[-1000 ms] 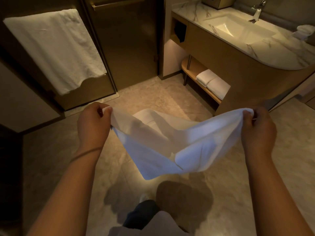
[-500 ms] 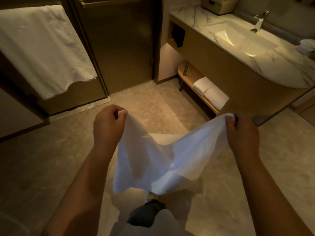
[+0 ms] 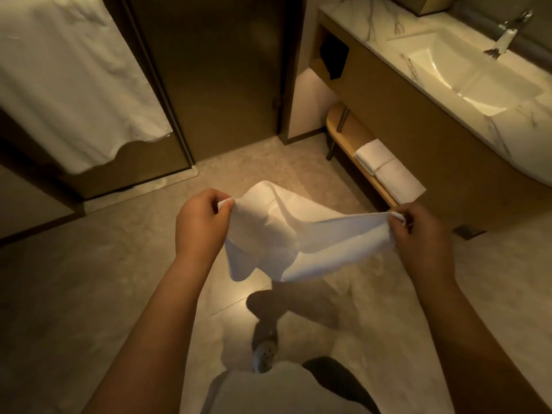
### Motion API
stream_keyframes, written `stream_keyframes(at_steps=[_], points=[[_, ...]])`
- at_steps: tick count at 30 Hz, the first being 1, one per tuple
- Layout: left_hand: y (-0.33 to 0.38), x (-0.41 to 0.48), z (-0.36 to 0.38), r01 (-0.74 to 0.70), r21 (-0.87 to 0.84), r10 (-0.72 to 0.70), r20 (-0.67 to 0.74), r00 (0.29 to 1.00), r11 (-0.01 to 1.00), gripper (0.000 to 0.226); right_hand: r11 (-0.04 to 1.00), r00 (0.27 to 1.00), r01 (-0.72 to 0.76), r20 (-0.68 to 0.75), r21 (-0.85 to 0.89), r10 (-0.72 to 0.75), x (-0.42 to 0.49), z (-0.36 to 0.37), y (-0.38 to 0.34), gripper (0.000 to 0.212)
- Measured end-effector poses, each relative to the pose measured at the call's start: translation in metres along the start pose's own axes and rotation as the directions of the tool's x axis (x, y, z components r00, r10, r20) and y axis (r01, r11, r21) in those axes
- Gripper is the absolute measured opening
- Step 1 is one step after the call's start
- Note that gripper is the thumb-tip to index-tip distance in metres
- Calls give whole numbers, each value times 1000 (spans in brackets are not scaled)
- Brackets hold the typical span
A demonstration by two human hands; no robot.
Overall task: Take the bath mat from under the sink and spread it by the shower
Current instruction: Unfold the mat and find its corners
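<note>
My left hand (image 3: 203, 222) and right hand (image 3: 418, 234) each pinch a corner of the bath mat (image 3: 286, 240); its long edge runs across me, shower door (image 3: 215, 70) ahead.

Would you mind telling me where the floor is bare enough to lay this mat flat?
The floor in front of the shower door is bare, bordered by the door sill and the shelf. The left stretch under the hanging towel is bare too. It is tighter near the shelf's folded towels and the shoe.
</note>
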State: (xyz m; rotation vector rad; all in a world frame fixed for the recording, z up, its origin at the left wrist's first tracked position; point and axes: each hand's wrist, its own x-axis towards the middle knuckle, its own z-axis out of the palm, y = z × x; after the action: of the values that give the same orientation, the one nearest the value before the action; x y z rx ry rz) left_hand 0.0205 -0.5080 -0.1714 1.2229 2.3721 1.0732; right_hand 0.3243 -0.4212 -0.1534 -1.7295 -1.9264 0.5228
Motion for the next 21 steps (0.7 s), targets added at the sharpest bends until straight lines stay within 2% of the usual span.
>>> stream_keyframes(at_steps=[5,9,21], points=[[7,27,15,40,7,-40,-8,999,999,9,1000,996,-4,92,-21,6,44,12,6,22],[17,51,35,71,33,-71,-7,997,997,10,1000,994,-3,112,18,1,90,26,15,23],[93,141,102,133,119,-114,-150,982,984,10,980,968,169,168,104,-185,273,42,42,17]])
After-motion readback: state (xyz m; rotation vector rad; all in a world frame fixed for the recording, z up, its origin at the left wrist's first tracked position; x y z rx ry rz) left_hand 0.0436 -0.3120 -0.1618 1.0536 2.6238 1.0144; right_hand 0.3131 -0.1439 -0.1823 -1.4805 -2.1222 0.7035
